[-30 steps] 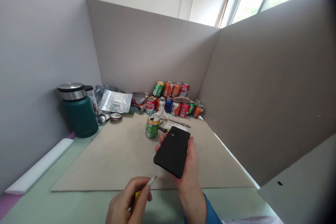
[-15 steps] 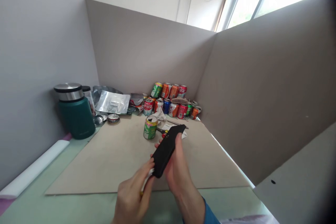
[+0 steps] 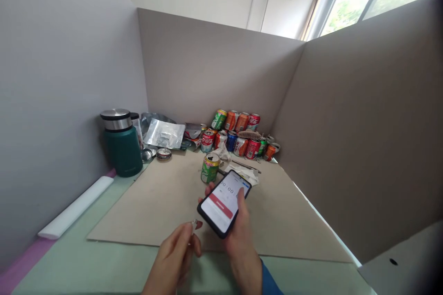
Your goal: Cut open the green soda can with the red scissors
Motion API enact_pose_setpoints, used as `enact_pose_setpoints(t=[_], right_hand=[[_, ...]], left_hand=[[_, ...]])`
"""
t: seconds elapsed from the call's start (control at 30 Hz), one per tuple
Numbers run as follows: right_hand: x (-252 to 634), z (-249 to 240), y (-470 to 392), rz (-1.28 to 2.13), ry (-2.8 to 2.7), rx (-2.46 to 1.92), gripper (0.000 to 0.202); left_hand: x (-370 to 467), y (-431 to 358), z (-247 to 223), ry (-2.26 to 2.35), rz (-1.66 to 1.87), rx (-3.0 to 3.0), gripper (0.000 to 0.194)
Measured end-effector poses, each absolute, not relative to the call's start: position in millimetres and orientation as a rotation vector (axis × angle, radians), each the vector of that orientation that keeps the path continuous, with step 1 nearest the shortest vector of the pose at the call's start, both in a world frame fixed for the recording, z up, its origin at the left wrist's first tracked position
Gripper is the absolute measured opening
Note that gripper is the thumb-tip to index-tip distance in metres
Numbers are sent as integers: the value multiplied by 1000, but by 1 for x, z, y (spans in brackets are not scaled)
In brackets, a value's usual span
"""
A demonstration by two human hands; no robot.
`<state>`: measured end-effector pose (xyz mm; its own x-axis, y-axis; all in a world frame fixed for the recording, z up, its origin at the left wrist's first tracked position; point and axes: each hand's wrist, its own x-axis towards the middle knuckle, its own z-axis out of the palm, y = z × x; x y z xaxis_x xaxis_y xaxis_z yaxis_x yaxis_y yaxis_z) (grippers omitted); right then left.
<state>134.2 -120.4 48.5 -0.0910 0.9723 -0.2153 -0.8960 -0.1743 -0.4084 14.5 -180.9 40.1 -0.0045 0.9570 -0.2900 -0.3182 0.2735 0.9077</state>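
A black-edged smartphone (image 3: 221, 214) lies in my right hand (image 3: 239, 235), its lit screen facing up with timer digits and a red bar. The thumb rests on the screen's right side and fingertips show at its left edge. My left hand (image 3: 178, 251) is closed to the lower left of the phone, apart from it, pinching a small whitish and dark red piece (image 3: 194, 226) whose kind I cannot make out. Just beyond the phone stands an opened green drink can (image 3: 209, 171). White tissue (image 3: 252, 176) lies beside it, partly behind the phone.
A beige board (image 3: 145, 212) covers much of the pale green table. Several drink cans (image 3: 241, 146) are stacked at the back, with silver pouches (image 3: 164, 133) left of them. A teal flask (image 3: 123, 150) and a white roll (image 3: 76, 207) stand at the left. Grey panels enclose the table.
My right hand has turned the phone so its screen faces up. My left hand has come away from the phone's lower end. The view has shifted left.
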Motion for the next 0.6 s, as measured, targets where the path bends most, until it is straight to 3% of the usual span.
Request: enact_pose_setpoints(t=[0.2,0.4,0.6], right_hand=[[145,53,-112,1649,-140,-568,49],[146,60,-116,1655,-53,-634,45],[145,55,-115,1697,2,-601,39]], left_hand=[[5,-172,19,1170,1074,1015,61],[6,-174,22,1340,1340,1533,27],[13,-176,30,1371,1632,2030,9]])
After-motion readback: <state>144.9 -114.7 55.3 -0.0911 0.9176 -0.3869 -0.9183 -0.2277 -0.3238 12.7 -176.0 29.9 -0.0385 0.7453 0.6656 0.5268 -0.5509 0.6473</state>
